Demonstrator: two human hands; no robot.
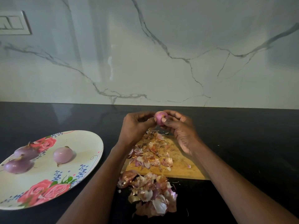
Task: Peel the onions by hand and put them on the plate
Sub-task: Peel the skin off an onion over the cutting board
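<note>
A small pink onion (159, 118) is held up above the far end of the wooden cutting board (182, 165). My right hand (181, 128) grips it from the right, thumb on its front. My left hand (137, 125) pinches its left side with thumb and fingertips. On the left lies a white plate with a rose pattern (77, 143). Three peeled purple onions rest on it: one near its middle (63, 155) and two at its left (25, 152) (17, 165).
Onion skins (150, 151) cover the board's left half, and a bigger heap of skins (148, 191) lies on the black counter (242, 135) in front of it. A marble wall (161, 54) rises behind, with a switch plate (14, 23) at the upper left.
</note>
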